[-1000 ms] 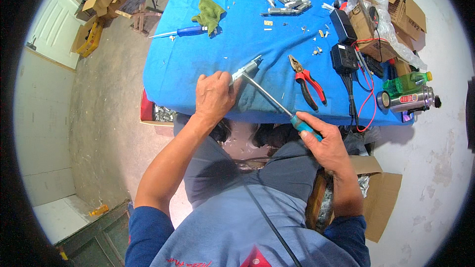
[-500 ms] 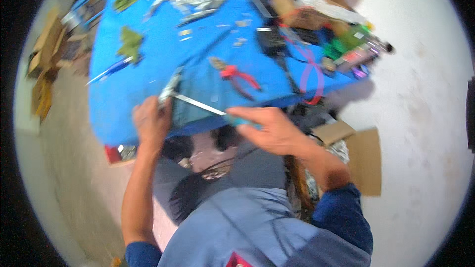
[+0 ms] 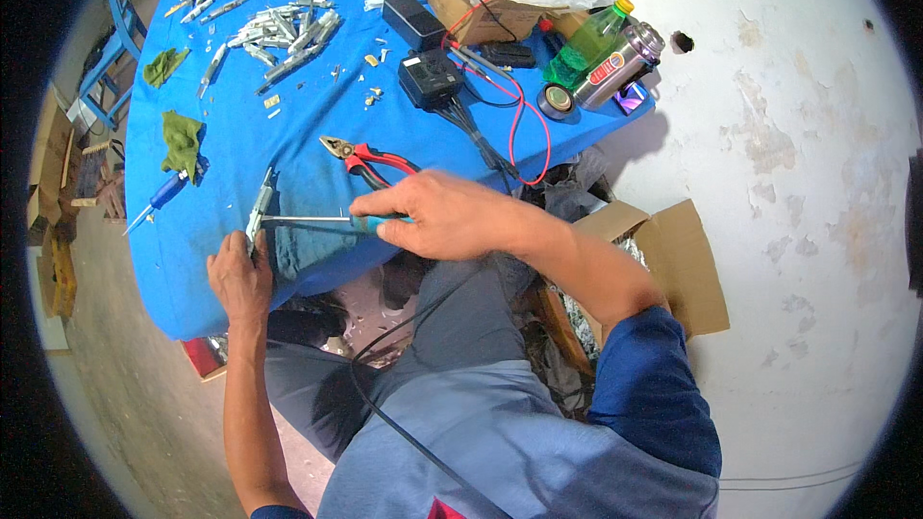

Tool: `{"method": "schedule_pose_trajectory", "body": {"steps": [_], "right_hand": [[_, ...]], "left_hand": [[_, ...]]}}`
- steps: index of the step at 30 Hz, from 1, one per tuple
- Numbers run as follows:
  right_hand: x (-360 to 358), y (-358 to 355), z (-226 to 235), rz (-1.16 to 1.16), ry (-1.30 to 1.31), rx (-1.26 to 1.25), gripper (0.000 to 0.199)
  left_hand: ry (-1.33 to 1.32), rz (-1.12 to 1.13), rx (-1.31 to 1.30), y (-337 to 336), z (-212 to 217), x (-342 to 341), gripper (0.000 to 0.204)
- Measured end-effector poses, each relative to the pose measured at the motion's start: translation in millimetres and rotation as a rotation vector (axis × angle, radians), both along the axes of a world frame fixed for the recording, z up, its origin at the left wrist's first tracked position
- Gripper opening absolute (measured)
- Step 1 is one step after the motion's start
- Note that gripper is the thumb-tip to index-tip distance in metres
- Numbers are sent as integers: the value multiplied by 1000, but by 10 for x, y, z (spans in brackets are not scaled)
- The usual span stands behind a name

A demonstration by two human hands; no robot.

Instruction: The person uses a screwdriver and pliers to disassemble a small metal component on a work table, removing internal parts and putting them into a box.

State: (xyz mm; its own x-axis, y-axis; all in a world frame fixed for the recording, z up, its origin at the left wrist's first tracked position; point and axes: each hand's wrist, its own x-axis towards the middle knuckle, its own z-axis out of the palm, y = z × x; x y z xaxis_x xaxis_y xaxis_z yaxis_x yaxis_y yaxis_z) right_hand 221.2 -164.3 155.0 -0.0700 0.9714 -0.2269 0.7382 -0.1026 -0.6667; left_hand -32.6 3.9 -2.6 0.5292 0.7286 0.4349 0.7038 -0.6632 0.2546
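My left hand [image 3: 240, 277] is closed on the near end of a slim, pale grey metal-looking strip piece [image 3: 259, 202], which stands out past the fingertips over the blue cloth. My right hand [image 3: 428, 214] grips the teal handle of a screwdriver [image 3: 306, 219]. The thin shaft points left, and its tip meets the side of the grey piece just beyond my left fingers. Red-handled pliers [image 3: 365, 160] lie on the cloth beyond my right hand. Off to the left, a blue-handled screwdriver [image 3: 165, 194] rests at the table edge by a green rag [image 3: 181, 140].
Piles of similar grey pieces [image 3: 285, 37] cover the far side of the blue-covered table [image 3: 298, 139]. At the right are black adapters [image 3: 429, 79] with cables, a green bottle [image 3: 588, 42] and a steel flask [image 3: 620, 67]. An open cardboard box [image 3: 685, 269] stands below, near the wall.
The view has shifted and sharpened, so the table sits further left. Both hands keep their holds, and the screwdriver has turned from slanting to nearly level across the picture.
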Motion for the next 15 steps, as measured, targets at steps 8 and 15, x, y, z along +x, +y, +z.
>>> {"method": "schedule_pose_trajectory", "body": {"steps": [8, 15], "right_hand": [[160, 312, -83, 213, -125, 309, 41], [170, 378, 203, -167, 240, -268, 39]], "left_hand": [[-25, 17, -43, -42, -17, -94, 32], [-70, 4, -31, -55, 87, 47, 28]]}}
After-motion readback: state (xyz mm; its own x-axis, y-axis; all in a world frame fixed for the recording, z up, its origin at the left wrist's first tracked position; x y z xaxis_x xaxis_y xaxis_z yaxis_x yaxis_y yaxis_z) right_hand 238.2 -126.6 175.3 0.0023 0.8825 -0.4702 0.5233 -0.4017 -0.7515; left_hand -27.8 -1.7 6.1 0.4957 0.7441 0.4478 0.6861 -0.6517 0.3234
